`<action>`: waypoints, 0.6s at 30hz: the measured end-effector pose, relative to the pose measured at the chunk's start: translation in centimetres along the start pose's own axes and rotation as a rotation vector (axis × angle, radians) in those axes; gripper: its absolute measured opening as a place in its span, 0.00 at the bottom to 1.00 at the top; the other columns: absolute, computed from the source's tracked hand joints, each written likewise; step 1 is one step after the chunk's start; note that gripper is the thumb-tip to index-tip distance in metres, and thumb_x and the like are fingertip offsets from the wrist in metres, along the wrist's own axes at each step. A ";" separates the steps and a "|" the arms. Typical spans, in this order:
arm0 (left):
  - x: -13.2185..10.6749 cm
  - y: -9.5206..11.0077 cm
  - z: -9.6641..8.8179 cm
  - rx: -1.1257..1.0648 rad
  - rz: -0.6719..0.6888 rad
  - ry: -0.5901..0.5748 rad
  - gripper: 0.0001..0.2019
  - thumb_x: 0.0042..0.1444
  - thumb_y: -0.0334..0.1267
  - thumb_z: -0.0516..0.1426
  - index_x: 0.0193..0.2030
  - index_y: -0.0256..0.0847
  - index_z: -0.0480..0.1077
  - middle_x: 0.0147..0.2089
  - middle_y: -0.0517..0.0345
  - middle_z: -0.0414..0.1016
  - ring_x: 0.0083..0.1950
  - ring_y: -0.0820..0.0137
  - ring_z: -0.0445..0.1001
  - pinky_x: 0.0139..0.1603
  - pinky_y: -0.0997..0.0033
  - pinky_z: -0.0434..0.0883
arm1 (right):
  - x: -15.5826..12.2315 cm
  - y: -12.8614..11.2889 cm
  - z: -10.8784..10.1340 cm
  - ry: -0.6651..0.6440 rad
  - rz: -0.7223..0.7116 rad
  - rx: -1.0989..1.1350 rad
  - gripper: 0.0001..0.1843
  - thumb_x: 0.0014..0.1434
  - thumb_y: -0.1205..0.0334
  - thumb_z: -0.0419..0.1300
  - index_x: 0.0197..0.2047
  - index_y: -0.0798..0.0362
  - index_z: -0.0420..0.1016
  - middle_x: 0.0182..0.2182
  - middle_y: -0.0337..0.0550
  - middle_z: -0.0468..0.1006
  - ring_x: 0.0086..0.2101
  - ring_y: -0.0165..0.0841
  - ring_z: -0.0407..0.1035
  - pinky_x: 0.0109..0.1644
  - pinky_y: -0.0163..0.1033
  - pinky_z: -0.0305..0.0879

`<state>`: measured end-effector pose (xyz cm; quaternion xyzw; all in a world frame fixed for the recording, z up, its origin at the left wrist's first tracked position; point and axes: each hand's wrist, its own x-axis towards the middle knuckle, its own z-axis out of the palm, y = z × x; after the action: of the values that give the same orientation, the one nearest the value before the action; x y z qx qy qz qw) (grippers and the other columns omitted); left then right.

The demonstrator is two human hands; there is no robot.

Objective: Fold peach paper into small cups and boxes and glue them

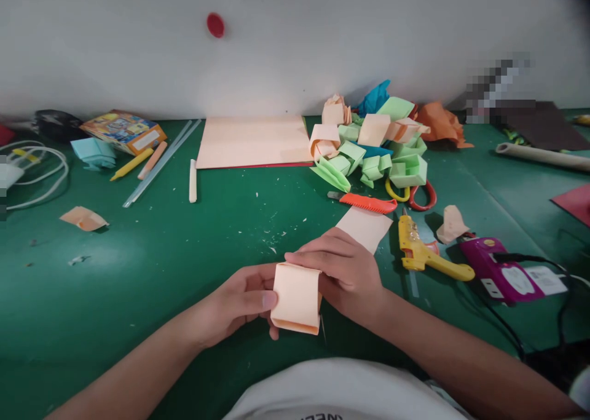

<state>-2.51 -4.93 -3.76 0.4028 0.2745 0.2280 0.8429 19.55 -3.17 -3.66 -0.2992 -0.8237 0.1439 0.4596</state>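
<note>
A small peach folded paper box [297, 296] is between my two hands, above the near part of the green table. My left hand [246, 300] grips its left side, thumb on the front face and fingers behind. My right hand [345, 275] is closed round its top and right edges, with some fingers hidden behind the paper. Just beyond the right hand lies a flat pale paper piece [369, 226]. A red utility knife [369, 203] rests above that piece, blade tip pointing left. To the right is a yellow hot glue gun [421, 251].
Peach sheets [253, 142] lie by the wall, left of a heap of folded green and peach paper pieces [369, 143]. Scissors [421, 195] sit below the heap. A purple power strip [504, 269] with black cables stands right. Clear glue sticks [161, 165] and crayons [133, 165] are at left.
</note>
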 end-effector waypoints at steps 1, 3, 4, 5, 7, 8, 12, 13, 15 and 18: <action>0.0 0.0 0.0 -0.023 -0.002 0.005 0.23 0.57 0.50 0.64 0.53 0.34 0.77 0.43 0.43 0.80 0.38 0.67 0.76 0.33 0.73 0.75 | 0.0 0.0 0.1 0.001 0.013 -0.002 0.19 0.63 0.75 0.58 0.51 0.46 0.80 0.38 0.41 0.84 0.36 0.32 0.75 0.39 0.41 0.69; 0.0 -0.1 -0.1 -0.058 -0.005 0.004 0.23 0.57 0.48 0.65 0.54 0.35 0.77 0.44 0.43 0.80 0.39 0.66 0.77 0.35 0.72 0.77 | 0.1 0.0 0.0 -0.006 0.037 0.004 0.18 0.63 0.74 0.58 0.52 0.46 0.78 0.39 0.41 0.84 0.36 0.33 0.75 0.40 0.41 0.69; 0.0 -0.1 -0.2 -0.070 -0.003 0.000 0.24 0.57 0.48 0.65 0.55 0.35 0.76 0.45 0.42 0.81 0.40 0.65 0.77 0.36 0.72 0.77 | 0.1 -0.1 -0.1 -0.017 0.047 0.012 0.18 0.63 0.72 0.58 0.53 0.46 0.77 0.40 0.42 0.83 0.38 0.34 0.76 0.41 0.42 0.69; -0.1 -0.2 -0.2 -0.081 0.004 -0.003 0.24 0.58 0.47 0.65 0.57 0.35 0.76 0.46 0.42 0.81 0.41 0.65 0.78 0.37 0.72 0.78 | 0.2 -0.2 -0.4 -0.029 0.058 0.020 0.19 0.63 0.71 0.59 0.55 0.47 0.76 0.42 0.43 0.83 0.40 0.35 0.76 0.42 0.43 0.70; -0.1 -0.1 -0.1 -0.117 0.047 0.006 0.23 0.59 0.45 0.64 0.59 0.37 0.75 0.47 0.44 0.81 0.43 0.65 0.79 0.38 0.72 0.79 | 0.4 -0.6 -1.0 -0.040 0.089 0.040 0.23 0.61 0.68 0.59 0.59 0.49 0.72 0.48 0.48 0.80 0.47 0.40 0.74 0.48 0.47 0.70; -0.1 -0.1 0.0 -0.143 0.080 0.023 0.22 0.59 0.44 0.64 0.59 0.39 0.75 0.48 0.45 0.81 0.43 0.65 0.79 0.39 0.72 0.79 | 0.5 -0.8 -1.3 -0.024 0.105 0.050 0.24 0.60 0.68 0.59 0.60 0.50 0.71 0.51 0.50 0.78 0.50 0.42 0.72 0.52 0.50 0.69; -0.1 0.1 0.4 -0.212 0.232 0.150 0.19 0.62 0.42 0.61 0.60 0.45 0.75 0.54 0.50 0.80 0.48 0.64 0.80 0.46 0.69 0.81 | 0.5 -1.3 -2.0 0.047 0.064 0.036 0.17 0.60 0.61 0.58 0.52 0.51 0.73 0.51 0.52 0.73 0.51 0.46 0.69 0.54 0.55 0.66; -0.1 0.2 0.5 -0.214 0.257 0.175 0.19 0.63 0.42 0.61 0.60 0.46 0.75 0.56 0.50 0.80 0.49 0.64 0.80 0.47 0.68 0.81 | 0.5 -1.4 -1.9 0.037 0.036 0.005 0.13 0.61 0.59 0.59 0.49 0.51 0.74 0.50 0.52 0.73 0.50 0.45 0.69 0.53 0.54 0.65; 0.0 0.1 0.7 -0.214 0.286 0.207 0.20 0.63 0.42 0.60 0.62 0.47 0.74 0.58 0.51 0.79 0.51 0.64 0.80 0.50 0.68 0.80 | 0.4 -1.4 -1.5 0.017 0.004 -0.070 0.08 0.62 0.56 0.62 0.43 0.50 0.75 0.49 0.49 0.74 0.47 0.43 0.69 0.52 0.52 0.64; 0.0 -0.1 0.7 -0.214 0.273 0.218 0.22 0.63 0.42 0.61 0.63 0.47 0.73 0.59 0.51 0.79 0.50 0.65 0.80 0.51 0.69 0.80 | 0.2 -1.3 -0.9 0.035 0.015 -0.125 0.04 0.63 0.61 0.66 0.36 0.48 0.76 0.44 0.44 0.75 0.43 0.38 0.68 0.49 0.48 0.64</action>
<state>-2.00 -5.37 -3.44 0.3174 0.2813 0.4103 0.8073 19.76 -4.04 -2.39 -0.3359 -0.8207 0.0905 0.4532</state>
